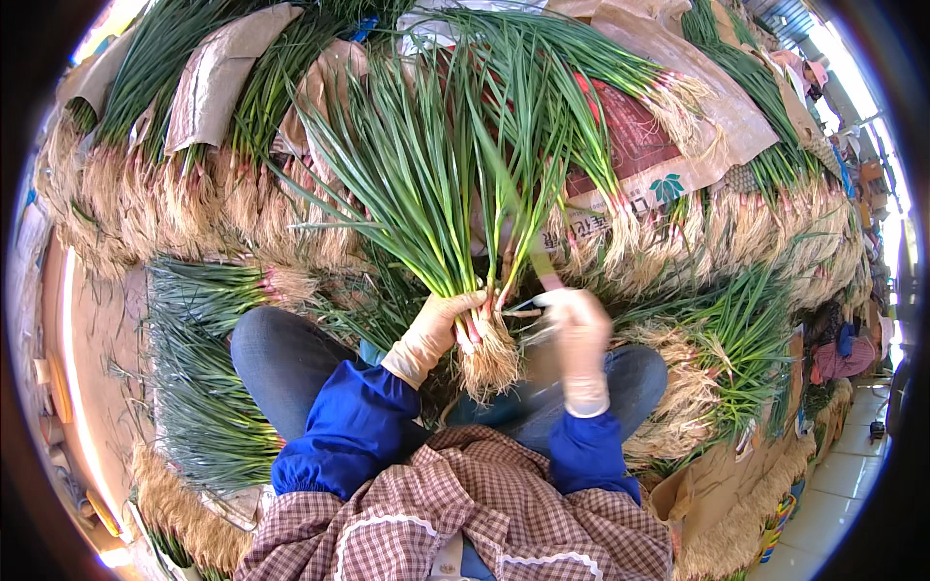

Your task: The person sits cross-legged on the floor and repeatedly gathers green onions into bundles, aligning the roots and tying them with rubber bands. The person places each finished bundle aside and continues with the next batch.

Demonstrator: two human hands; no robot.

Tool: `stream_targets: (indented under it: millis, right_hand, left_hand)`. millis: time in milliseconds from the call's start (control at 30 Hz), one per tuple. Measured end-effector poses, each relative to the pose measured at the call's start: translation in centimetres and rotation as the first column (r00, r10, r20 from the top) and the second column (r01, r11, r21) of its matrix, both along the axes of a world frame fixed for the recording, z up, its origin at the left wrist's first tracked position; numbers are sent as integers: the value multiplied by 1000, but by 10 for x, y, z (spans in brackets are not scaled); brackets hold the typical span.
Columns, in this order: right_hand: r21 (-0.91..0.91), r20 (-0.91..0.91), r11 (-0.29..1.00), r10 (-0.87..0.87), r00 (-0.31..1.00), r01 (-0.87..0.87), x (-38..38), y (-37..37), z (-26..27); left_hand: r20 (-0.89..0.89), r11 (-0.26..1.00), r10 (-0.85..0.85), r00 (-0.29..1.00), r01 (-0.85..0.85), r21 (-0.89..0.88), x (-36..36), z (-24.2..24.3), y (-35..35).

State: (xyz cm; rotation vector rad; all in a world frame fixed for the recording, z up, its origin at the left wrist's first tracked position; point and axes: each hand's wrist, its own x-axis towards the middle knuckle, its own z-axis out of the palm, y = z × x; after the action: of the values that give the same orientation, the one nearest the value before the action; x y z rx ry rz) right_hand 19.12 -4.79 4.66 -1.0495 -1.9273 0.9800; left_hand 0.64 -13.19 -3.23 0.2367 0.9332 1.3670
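My gloved left hand [434, 330] grips a bunch of green onions [436, 210] just above the roots, its thumb across the pale stems. The leaves fan out away from me, and the tangled tan roots [491, 363] hang below the fist. To the right of the bunch, my gloved right hand [580, 327] is blurred by motion. A single green onion stalk [541, 265] rises from its closed fingers, also blurred. By those fingertips a thin pale and dark piece shows; I cannot tell what it is. Both hands are above my crossed legs.
Rooted green onions [240, 189] lie in a long row ahead, partly under brown paper sacks [218, 72]. A printed sack [632, 138] bears loose bunches. More onions are heaped by my left knee [211, 407] and right knee [726, 356]. A tiled floor [835, 479] shows at far right.
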Motion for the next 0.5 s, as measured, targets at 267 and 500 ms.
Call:
stream_targets:
  millis: [267,500]
  right_hand:
    - [388,213,453,-891,400,802,238,24,60]
    - [-561,-95,825,-138,986,61,75,5,2]
  left_hand:
    - [51,997,59,997,-62,52,-2,13,-7]
    - [70,993,-117,991,116,18,-4,9,-15]
